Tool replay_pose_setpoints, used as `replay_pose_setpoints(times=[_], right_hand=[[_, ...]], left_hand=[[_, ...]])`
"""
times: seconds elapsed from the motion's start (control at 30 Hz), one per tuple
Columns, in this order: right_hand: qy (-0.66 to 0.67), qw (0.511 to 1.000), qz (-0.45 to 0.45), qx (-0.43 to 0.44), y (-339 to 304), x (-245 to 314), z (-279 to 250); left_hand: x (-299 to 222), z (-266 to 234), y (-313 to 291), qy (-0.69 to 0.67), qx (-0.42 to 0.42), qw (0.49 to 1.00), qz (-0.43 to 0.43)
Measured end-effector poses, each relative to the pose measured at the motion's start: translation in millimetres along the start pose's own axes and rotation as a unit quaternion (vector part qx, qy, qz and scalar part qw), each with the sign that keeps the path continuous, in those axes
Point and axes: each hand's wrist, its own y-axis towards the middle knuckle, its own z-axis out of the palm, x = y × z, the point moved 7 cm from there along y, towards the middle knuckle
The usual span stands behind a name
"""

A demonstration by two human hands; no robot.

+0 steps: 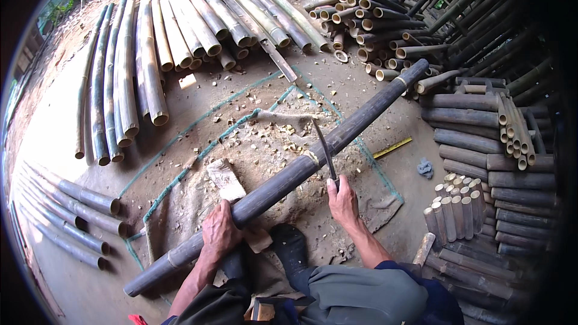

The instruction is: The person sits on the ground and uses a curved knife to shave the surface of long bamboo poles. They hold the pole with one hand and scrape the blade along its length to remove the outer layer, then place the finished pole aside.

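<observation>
The dark bamboo pole (278, 188) is held slantwise above the sacking mat (174, 206) by the left hand (220, 227), fingers curled against it, while the knife (325, 147), blade across the pole, is gripped by the right hand's (344, 201) closed fingers.

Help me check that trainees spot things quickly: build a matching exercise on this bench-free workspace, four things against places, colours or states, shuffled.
Things
1. Knife
2. Bamboo pole
3. Wood block
4. Measuring strip

Descriptions
A. Yellow, lying to the right of the pole
B. Held by the left hand
C. Pale, lying just beyond the left hand
D. Held by the right hand

Pairs: 1-D; 2-B; 3-C; 4-A
</observation>
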Motion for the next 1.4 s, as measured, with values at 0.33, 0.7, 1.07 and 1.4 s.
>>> replay_pose_setpoints(times=[0.33, 0.7, 1.07, 1.4], right_hand=[[0.023, 0.992, -0.038, 0.120, -3.8, 16.2, 22.5], [0.012, 1.000, -0.003, 0.004, 10.9, -3.8, 18.8], [0.008, 0.991, -0.117, 0.059, -3.4, 34.6, 20.8], [0.031, 0.998, -0.038, 0.038, -4.9, 21.0, 22.7]], left_hand=[[11.4, -15.4, -1.6, -0.008, -0.025, 0.999, 0.032], [15.1, -15.4, 8.4, -0.023, 0.038, 0.998, 0.039], [30.4, -26.6, 21.2, -0.120, 0.098, 0.988, 0.018], [39.0, -22.4, 29.3, -0.180, 0.181, 0.967, 0.009]])
